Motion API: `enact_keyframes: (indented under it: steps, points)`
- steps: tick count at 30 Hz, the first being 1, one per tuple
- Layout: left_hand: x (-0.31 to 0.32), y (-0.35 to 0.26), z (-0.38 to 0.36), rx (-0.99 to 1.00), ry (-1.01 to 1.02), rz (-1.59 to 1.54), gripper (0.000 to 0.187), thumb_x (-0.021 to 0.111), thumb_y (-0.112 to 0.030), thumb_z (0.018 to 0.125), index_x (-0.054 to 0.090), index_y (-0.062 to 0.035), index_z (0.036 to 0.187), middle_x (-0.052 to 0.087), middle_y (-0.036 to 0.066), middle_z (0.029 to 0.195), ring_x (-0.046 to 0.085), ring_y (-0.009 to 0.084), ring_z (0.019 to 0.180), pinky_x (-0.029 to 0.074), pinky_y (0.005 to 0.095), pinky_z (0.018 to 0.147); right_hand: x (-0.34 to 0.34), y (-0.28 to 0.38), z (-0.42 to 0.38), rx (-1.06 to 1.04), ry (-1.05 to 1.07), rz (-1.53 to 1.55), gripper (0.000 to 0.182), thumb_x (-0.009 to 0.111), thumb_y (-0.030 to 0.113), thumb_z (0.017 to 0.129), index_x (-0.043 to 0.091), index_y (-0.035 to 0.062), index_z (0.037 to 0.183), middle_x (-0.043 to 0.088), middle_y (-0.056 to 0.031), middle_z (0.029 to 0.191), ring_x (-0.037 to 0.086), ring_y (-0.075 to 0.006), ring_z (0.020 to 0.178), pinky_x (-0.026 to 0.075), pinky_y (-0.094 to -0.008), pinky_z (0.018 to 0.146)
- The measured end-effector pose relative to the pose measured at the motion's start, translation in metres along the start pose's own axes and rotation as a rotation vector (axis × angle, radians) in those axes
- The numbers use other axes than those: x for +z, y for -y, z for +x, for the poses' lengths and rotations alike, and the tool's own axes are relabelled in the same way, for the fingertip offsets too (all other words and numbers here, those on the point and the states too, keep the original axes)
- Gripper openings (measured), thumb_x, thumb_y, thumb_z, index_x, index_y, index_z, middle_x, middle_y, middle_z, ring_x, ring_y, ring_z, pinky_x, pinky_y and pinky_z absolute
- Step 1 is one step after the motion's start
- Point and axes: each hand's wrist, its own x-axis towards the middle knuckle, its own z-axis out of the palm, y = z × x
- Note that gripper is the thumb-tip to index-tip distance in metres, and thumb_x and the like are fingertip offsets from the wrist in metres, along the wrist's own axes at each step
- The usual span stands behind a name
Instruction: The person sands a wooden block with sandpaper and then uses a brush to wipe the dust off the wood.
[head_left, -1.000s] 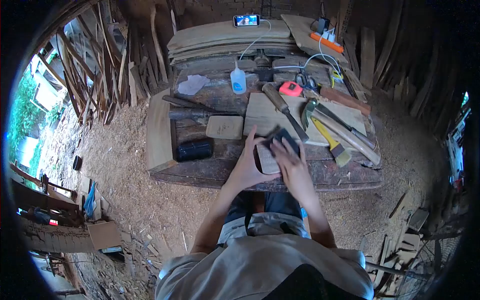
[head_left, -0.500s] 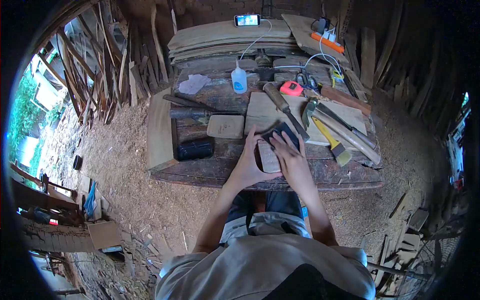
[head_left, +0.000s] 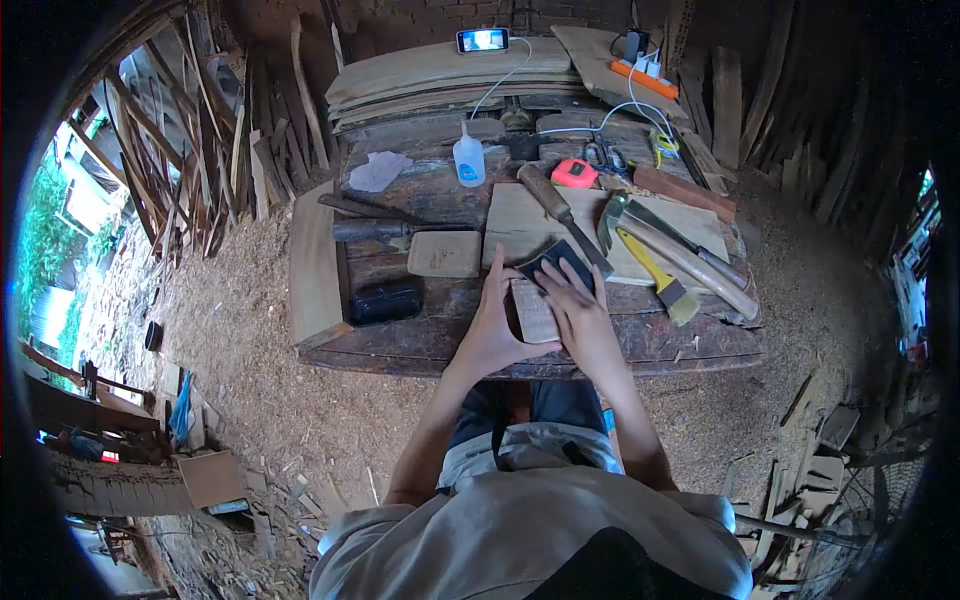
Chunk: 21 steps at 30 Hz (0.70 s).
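Observation:
A small pale wood block [head_left: 534, 312] lies near the front edge of a dark wooden workbench [head_left: 420, 340]. My left hand [head_left: 492, 325] grips the block's left side. My right hand [head_left: 580, 318] presses a dark sheet of sandpaper [head_left: 558, 263] flat against the block's far end, fingers spread over it. Both hands touch the block, which they partly hide.
On the bench lie a hammer [head_left: 680, 255], a yellow-handled brush [head_left: 655, 278], a chisel [head_left: 560, 210], a red tape measure [head_left: 574, 174], a glue bottle [head_left: 467, 160], a rounded wood piece [head_left: 444, 254], a black cylinder [head_left: 386, 302] and a phone [head_left: 482, 40]. Sawdust and wood scraps cover the ground.
My right hand with the sandpaper has slid away from me along the block, then stayed near its far end. The left hand keeps its grip.

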Motion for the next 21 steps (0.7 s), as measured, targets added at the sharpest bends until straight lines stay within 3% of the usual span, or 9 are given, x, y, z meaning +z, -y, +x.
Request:
enact_keyframes:
  steps: [3, 5, 11, 15, 18, 21]
  points:
    - [0.001, -0.001, 0.0, 0.018, -0.041, 0.028, 0.144, 0.095, -0.021, 0.055, -0.005, -0.0044, 0.157, 0.042, 0.018, 0.131, 0.048, 0.0302, 0.122, 0.037, 0.0389, 0.108, -0.001, 0.002, 0.005, 0.004, 0.028, 0.008, 0.038, 0.052, 0.007, 0.096, 0.057, 0.0043, 0.133, 0.054, -0.0126, 0.142, 0.041, -0.0313, 0.14, 0.013, -0.0541, 0.119]
    - [0.0, 0.0, 0.001, 0.006, -0.04, 0.0, 0.144, 0.095, -0.02, 0.055, -0.005, -0.0044, 0.157, 0.043, 0.019, 0.131, 0.047, 0.0303, 0.122, 0.037, 0.0388, 0.108, -0.009, 0.018, -0.018, -0.03, 0.047, -0.071, 0.038, 0.056, 0.007, 0.093, 0.059, 0.0049, 0.131, 0.056, -0.0128, 0.139, 0.045, -0.0328, 0.136, 0.018, -0.0586, 0.117]
    - [-0.002, -0.001, 0.002, -0.015, 0.039, -0.071, 0.145, 0.094, -0.018, 0.054, -0.008, -0.0033, 0.156, 0.043, 0.02, 0.131, 0.046, 0.0314, 0.125, 0.036, 0.0376, 0.108, -0.025, 0.041, -0.05, 0.022, 0.102, 0.053, 0.039, 0.054, 0.006, 0.095, 0.058, 0.006, 0.133, 0.055, -0.0126, 0.141, 0.043, -0.0326, 0.138, 0.017, -0.0552, 0.118]
    - [0.0, 0.0, 0.0, 0.007, -0.01, 0.028, 0.151, 0.095, -0.019, 0.054, -0.017, -0.0015, 0.153, 0.042, 0.021, 0.132, 0.046, 0.0316, 0.125, 0.037, 0.0377, 0.108, -0.009, 0.015, -0.012, -0.004, 0.027, -0.016, 0.036, 0.05, 0.006, 0.095, 0.059, 0.0037, 0.13, 0.056, -0.0134, 0.14, 0.043, -0.0325, 0.138, 0.016, -0.0539, 0.118]
    - [-0.001, -0.009, -0.001, -0.043, -0.017, -0.013, 0.152, 0.095, -0.013, 0.056, -0.022, -0.006, 0.153, 0.034, 0.018, 0.138, 0.043, 0.0287, 0.129, 0.032, 0.0399, 0.114, 0.007, -0.005, 0.016, -0.013, 0.023, -0.01, 0.037, 0.051, 0.004, 0.094, 0.06, 0.0027, 0.129, 0.055, -0.0138, 0.14, 0.043, -0.0325, 0.137, 0.018, -0.0542, 0.118]
    - [0.0, -0.01, 0.002, 0.02, -0.048, -0.038, 0.15, 0.095, -0.016, 0.055, -0.018, -0.0019, 0.153, 0.035, 0.021, 0.138, 0.044, 0.0333, 0.126, 0.036, 0.0399, 0.11, 0.003, 0.006, 0.007, -0.038, 0.006, -0.107, 0.045, 0.055, 0.003, 0.087, 0.057, 0.0031, 0.133, 0.056, -0.0156, 0.139, 0.046, -0.0356, 0.135, 0.02, -0.0563, 0.117]
